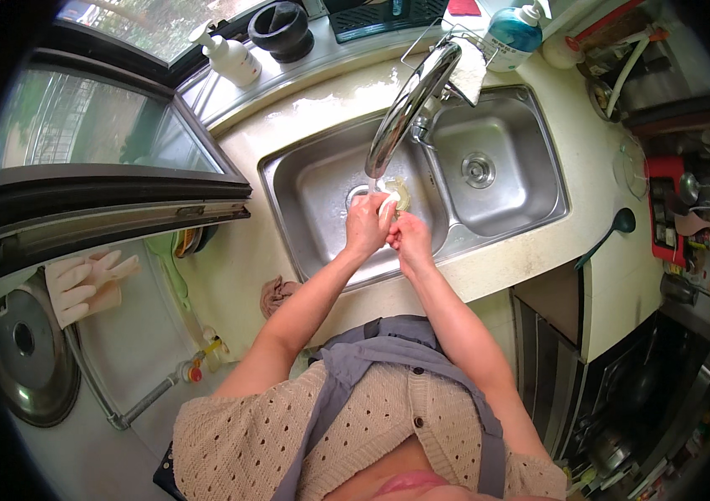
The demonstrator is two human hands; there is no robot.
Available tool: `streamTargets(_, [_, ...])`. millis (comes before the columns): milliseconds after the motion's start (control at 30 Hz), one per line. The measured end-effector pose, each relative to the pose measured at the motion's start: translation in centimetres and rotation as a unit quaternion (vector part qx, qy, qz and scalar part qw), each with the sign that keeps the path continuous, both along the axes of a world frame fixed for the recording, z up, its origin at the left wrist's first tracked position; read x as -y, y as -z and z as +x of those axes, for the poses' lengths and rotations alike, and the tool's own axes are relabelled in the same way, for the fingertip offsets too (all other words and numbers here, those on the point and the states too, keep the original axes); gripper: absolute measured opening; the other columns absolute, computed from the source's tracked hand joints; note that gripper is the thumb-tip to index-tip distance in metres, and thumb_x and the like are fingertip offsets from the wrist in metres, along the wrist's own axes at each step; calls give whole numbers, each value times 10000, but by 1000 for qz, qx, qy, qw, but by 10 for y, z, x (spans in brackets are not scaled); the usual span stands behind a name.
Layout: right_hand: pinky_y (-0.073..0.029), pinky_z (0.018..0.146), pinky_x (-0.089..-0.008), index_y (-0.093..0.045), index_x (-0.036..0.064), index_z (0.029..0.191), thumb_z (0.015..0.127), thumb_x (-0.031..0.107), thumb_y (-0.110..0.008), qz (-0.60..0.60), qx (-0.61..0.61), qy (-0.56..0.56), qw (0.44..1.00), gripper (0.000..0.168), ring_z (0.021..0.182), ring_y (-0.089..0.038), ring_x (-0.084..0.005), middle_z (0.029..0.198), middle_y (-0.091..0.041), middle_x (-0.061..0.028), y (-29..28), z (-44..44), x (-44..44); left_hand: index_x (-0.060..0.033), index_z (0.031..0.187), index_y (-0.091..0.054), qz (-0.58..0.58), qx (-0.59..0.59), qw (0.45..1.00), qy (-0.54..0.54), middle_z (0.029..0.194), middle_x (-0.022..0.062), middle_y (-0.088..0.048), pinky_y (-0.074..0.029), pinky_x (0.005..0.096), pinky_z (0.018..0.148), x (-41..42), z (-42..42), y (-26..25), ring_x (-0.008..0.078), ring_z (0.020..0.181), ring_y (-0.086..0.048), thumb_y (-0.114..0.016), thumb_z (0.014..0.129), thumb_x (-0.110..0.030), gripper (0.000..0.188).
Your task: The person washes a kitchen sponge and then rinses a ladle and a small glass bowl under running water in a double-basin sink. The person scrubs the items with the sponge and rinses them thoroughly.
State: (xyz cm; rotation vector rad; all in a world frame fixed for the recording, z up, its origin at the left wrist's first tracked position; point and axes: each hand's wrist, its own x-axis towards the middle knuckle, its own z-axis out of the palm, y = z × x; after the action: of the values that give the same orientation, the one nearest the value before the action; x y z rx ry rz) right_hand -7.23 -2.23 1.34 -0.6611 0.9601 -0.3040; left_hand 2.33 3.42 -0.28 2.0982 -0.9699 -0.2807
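Both my hands are over the larger left basin (317, 188) of a stainless steel double sink, just below the curved chrome faucet (396, 113). Water runs from the spout onto my left hand (367, 224). Its fingers close around a small wet white object (389, 201), mostly covered, so I cannot tell its kind. My right hand (412, 239) is close beside it with curled fingers; whether they grip anything is hidden. A pale yellow-green item (401, 188) shows just past my fingers, low in the basin. The basin's drain (358, 191) is partly behind my left hand.
An open window frame (204, 181) juts in at left. Behind the sink stand a white pump bottle (233, 59), a dark stone mortar (281, 31) and a blue soap bottle (511, 37). A brown cloth (278, 295) lies at the counter's front; a dark ladle (619, 222) rests at right.
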Motion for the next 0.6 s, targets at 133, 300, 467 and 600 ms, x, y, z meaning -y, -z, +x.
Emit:
streamTargets(133, [-343, 456, -189, -569, 24, 986, 918, 66, -426, -9, 17, -41, 999, 164, 520, -447, -64, 645, -493, 23, 17, -8, 15, -85, 952, -679, -73, -7, 990, 118, 936, 73, -678, -485, 378, 737, -9, -1, 0, 291, 824, -583, -647, 832, -202, 171])
streamTargets(300, [-350, 465, -193, -543, -16, 1127, 921, 57, -428, -37, -19, -53, 998, 247, 523, -460, -74, 650, -499, 11, 9, -13, 10, -97, 938, -649, 90, 198, 968, 122, 945, 10, -636, -533, 367, 684, -7, 40, 2, 253, 922, -560, -651, 803, -253, 207])
streamTargets(467, [-404, 503, -211, -504, -54, 1181, 921, 44, -414, -106, -47, -71, 991, 292, 554, -501, -92, 682, -534, -19, 10, -15, 8, -160, 988, -661, 99, 338, 926, 135, 1078, -8, -631, -527, 370, 713, -18, 67, 20, 271, 905, -578, -646, 778, -205, 215])
streamTargets(600, [-413, 520, -210, -496, -53, 1192, 937, 64, -412, -170, -79, -98, 977, 293, 574, -522, -94, 699, -548, -25, 20, -27, 17, -159, 967, -659, 139, 305, 941, 38, 1017, -3, -636, -528, 350, 704, -22, 74, 15, 266, 911, -572, -648, 756, -158, 211])
